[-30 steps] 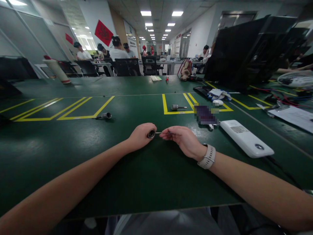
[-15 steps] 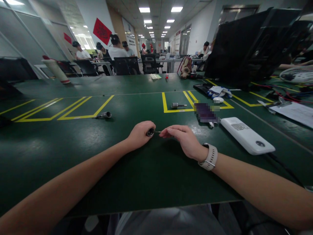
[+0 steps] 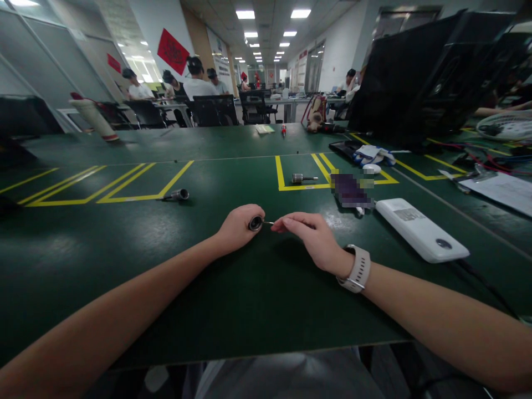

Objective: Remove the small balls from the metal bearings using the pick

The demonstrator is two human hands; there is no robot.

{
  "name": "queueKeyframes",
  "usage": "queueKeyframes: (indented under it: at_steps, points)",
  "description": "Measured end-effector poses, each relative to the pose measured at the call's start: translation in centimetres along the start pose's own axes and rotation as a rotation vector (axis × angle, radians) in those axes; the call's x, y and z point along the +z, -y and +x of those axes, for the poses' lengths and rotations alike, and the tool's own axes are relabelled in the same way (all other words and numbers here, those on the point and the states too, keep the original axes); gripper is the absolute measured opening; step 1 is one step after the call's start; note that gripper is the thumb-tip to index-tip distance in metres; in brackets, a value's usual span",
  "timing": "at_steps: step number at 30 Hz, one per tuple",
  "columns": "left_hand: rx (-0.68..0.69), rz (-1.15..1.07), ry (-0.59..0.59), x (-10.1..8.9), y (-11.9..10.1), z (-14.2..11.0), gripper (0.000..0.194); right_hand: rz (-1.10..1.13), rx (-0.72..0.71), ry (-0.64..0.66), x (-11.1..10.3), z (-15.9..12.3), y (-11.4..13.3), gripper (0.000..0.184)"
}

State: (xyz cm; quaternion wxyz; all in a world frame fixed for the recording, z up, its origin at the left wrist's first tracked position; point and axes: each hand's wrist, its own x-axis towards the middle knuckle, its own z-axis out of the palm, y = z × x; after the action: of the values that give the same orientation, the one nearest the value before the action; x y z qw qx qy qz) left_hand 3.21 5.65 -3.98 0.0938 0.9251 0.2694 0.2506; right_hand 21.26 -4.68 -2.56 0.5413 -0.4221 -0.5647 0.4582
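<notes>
My left hand (image 3: 238,228) is closed around a round metal socket (image 3: 255,223), whose dark open end faces me. A thin metal rod (image 3: 268,223) runs from beside the socket to the fingertips of my right hand (image 3: 311,235). My right fingers are pressed together at the rod's end, and the rest of the rod is hidden. On the wrist behind them is a light watch. Beyond my hands, a socket bit with a shank (image 3: 303,178) lies inside a yellow taped outline. Another socket bit (image 3: 178,195) lies farther left.
A white power bank (image 3: 421,230) with a black cable lies to the right, near a pixelated phone (image 3: 351,191). Behind are gloves (image 3: 374,155) and a white oval case (image 3: 371,169). A large black monitor (image 3: 415,77) stands back right; a clipboard (image 3: 502,187) lies at right. People sit far off.
Both hands stay almost in place, with the socket still in my left hand. The socket's open end has tilted very slightly. Nothing else has visibly moved.
</notes>
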Motion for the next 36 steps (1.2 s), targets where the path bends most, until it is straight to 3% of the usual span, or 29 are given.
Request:
queueKeyframes:
  at_steps: [2,5,8,10,15,18,25,29,32,36]
  points:
    - [0.012,0.003,0.003,0.0,0.0,0.0,0.006,-0.013,0.01,0.043,0.0,-0.1,0.0,0.021]
    - [0.023,-0.015,-0.005,-0.1,0.0,-0.1,0.007,0.146,0.083,0.075,0.0,0.1,-0.4,0.021]
    - [0.012,-0.03,-0.009,-0.1,0.1,-0.2,0.008,0.291,0.17,0.05,0.0,0.3,-0.9,0.02]
    - [-0.004,-0.024,-0.018,-0.1,0.0,-0.2,0.007,0.293,0.144,0.025,-0.1,0.3,-0.9,0.02]
    - [0.011,0.001,-0.016,0.0,-0.1,-0.1,0.006,-0.123,-0.063,0.01,0.3,-0.3,0.2,0.021]
    - [0.038,0.024,0.006,0.0,-0.2,-0.1,0.007,-0.263,-0.086,0.037,0.4,-0.5,0.6,0.021]
    - [0.03,-0.064,0.006,-0.2,-0.1,-0.2,0.008,0.292,0.192,0.06,-0.1,0.6,-0.5,0.019]
    - [0.02,-0.096,-0.004,-0.1,0.0,-0.1,0.01,0.401,0.263,0.057,-0.3,0.9,-0.7,0.018]
    - [-0.007,-0.059,-0.018,0.0,0.0,-0.1,0.008,0.269,0.125,0.023,-0.3,0.5,-0.4,0.019]
    - [0.004,0.041,0.014,0.1,-0.1,-0.1,0.005,-0.2,-0.085,0.042,0.2,-0.2,0.6,0.02]
